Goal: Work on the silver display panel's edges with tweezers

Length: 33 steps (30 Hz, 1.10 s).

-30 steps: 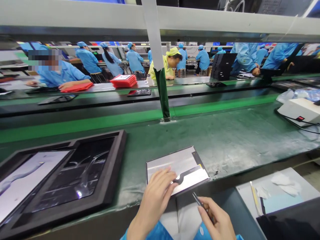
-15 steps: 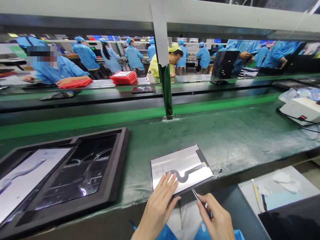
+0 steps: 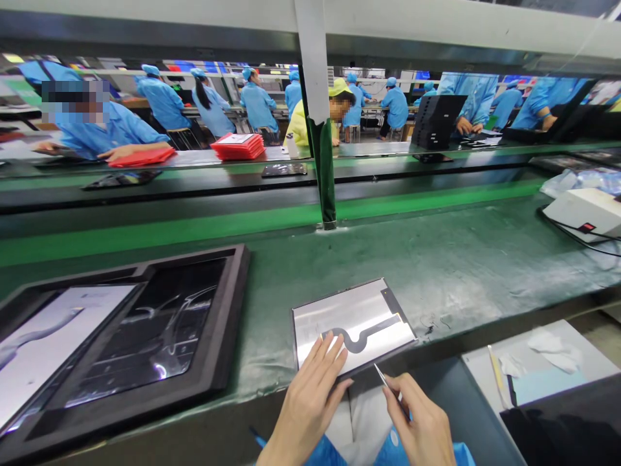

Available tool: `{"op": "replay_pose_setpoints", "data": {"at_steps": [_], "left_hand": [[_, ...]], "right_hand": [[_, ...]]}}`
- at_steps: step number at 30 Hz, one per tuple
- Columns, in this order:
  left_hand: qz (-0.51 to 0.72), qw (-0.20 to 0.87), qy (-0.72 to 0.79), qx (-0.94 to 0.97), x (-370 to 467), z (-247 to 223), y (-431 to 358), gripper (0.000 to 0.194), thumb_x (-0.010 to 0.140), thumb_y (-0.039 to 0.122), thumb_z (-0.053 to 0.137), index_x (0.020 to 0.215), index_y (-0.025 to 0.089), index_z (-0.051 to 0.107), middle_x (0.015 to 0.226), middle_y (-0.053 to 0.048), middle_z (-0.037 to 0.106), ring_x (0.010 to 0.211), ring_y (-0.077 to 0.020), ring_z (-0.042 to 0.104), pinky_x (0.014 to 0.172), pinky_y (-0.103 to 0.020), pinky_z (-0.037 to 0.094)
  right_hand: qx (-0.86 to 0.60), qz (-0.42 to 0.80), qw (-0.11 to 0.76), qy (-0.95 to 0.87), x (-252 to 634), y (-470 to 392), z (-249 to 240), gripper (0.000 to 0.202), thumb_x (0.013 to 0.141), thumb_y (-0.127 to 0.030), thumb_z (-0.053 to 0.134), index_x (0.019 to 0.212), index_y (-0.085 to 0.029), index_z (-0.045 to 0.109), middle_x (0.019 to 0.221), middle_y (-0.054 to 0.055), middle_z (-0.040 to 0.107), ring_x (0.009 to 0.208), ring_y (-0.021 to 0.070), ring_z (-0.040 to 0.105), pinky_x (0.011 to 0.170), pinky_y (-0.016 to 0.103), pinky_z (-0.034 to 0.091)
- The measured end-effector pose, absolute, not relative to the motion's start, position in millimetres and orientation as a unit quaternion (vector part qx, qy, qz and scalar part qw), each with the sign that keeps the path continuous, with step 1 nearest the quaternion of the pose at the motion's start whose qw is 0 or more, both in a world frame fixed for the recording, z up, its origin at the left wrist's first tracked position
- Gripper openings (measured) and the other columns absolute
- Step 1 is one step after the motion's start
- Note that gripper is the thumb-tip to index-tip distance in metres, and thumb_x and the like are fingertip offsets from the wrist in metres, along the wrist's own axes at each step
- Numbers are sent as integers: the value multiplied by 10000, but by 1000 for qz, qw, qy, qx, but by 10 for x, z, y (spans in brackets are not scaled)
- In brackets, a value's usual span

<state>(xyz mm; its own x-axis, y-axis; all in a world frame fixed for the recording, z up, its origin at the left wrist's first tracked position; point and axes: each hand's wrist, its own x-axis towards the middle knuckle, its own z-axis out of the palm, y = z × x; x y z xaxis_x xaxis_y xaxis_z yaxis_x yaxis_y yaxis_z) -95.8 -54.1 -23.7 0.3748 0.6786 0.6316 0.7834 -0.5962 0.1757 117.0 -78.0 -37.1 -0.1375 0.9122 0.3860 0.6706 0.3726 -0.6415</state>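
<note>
A flat display panel [image 3: 349,317] lies silver side up at the front edge of the green bench, with a dark curved flex strip [image 3: 359,343] on its back. My left hand [image 3: 313,395] rests on the panel's lower left part, fingers stretched out flat over the strip's left end. Just off the panel's near edge, my right hand [image 3: 420,414] is closed round thin metal tweezers [image 3: 381,373], whose tips point up and left towards the panel without touching it.
At the left, a dark foam tray [image 3: 233,310] holds more panels. A white device [image 3: 585,217] with cables stands far right. Below right are a white board [image 3: 572,336] and crumpled tissues [image 3: 555,349]. A post [image 3: 323,162] rises behind the bench; people work beyond.
The tweezer tips look closer together than before. My left hand has stayed on the panel. Across the bench, a dark flat item on the belt has shifted slightly right.
</note>
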Motion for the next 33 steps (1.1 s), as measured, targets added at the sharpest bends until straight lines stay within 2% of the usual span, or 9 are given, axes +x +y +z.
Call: {"op": "replay_pose_setpoints", "data": {"at_steps": [4, 8, 11, 14, 19, 25, 33], "left_hand": [[-343, 74, -443, -825, -952, -254, -539, 357, 978, 174, 533, 1329, 106, 539, 1332, -146, 629, 1342, -285, 494, 1087, -472, 472], [-350, 73, -440, -824, -950, -258, -534, 348, 977, 176, 534, 1317, 106, 545, 1326, -151, 633, 1340, -281, 497, 1085, -467, 474], [-350, 74, -442, -823, -948, -242, -531, 330, 982, 172, 521, 1304, 108, 551, 1320, -152, 637, 1326, -276, 513, 1074, -462, 484], [-354, 79, -442, -821, -943, -221, -527, 314, 990, 182, 509, 1293, 115, 557, 1307, -148, 647, 1312, -274, 529, 1068, -455, 488], [-353, 79, -439, -822, -939, -211, -526, 323, 992, 180, 503, 1304, 110, 546, 1294, -155, 654, 1290, -272, 551, 1061, -454, 497], [-347, 76, -448, -820, -935, -243, -536, 325, 992, 183, 505, 1309, 124, 545, 1306, -147, 648, 1290, -279, 551, 1045, -464, 513], [-347, 75, -448, -820, -939, -246, -531, 325, 988, 178, 513, 1305, 115, 547, 1305, -144, 650, 1292, -268, 552, 1067, -457, 494]], "right_hand": [[-566, 205, 402, -690, 1133, -799, -357, 213, 961, -308, 504, 899, -210, 682, 694, 4, 633, 527, 124, 582, 557, 196, 462], [-588, 376, 422, -579, 1135, -764, -378, 291, 882, -458, 608, 758, -206, 686, 605, -6, 583, 510, 133, 517, 518, 224, 432], [-571, 564, 413, -431, 1138, -717, -385, 432, 776, -605, 681, 691, -183, 645, 527, -40, 510, 400, 79, 373, 390, 210, 303], [-531, 680, 399, -311, 1116, -679, -352, 482, 695, -614, 759, 618, -175, 574, 453, -93, 408, 345, 25, 227, 344, 183, 152], [-489, 741, 406, -218, 1069, -644, -243, 482, 580, -556, 859, 660, -143, 624, 506, -89, 479, 337, -14, 212, 311, 145, 115], [-448, 777, 408, -172, 1074, -643, -237, 422, 594, -482, 879, 688, -136, 657, 513, -90, 491, 340, -24, 223, 287, 108, 131], [-436, 788, 409, -145, 1058, -669, -286, 419, 584, -476, 891, 683, -140, 661, 507, -93, 492, 335, -27, 220, 271, 94, 152]]}}
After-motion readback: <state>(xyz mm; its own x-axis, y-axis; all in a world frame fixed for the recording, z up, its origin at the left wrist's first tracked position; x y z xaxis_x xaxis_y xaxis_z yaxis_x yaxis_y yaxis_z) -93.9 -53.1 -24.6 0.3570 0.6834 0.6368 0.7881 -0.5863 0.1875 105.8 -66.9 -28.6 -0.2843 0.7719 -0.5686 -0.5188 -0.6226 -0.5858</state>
